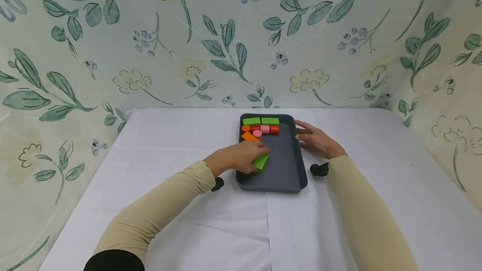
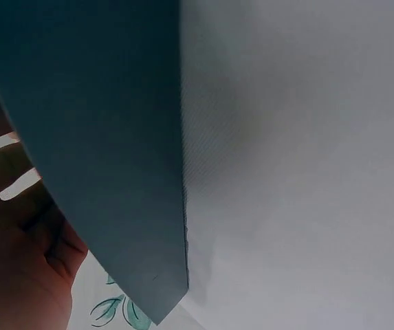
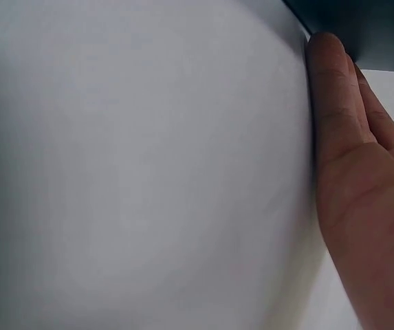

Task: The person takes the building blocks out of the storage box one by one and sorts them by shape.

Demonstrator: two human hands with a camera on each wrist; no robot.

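In the head view a dark grey tray [image 1: 284,166] lies on the white cloth. My left hand [image 1: 242,156] reaches over its left wall and grips a green block [image 1: 260,163] low over the tray floor. Just beyond those fingers an orange block [image 1: 249,136] lies at an angle, partly covered by the hand. My right hand [image 1: 318,141] rests against the tray's outer right side with its fingers extended. The right wrist view shows the straight fingers [image 3: 331,89] along the tray wall [image 3: 368,41]. From the left wrist, the tray's side [image 2: 100,172] hides the left fingertips.
Two green blocks [image 1: 251,121] line the tray's far wall. Before them sit red cylinders [image 1: 274,129], a pink cylinder [image 1: 265,129] on its side, an upright pink one [image 1: 257,133] and an orange one [image 1: 246,128]. A floral cloth [image 1: 233,87] hangs behind the table [image 1: 180,137].
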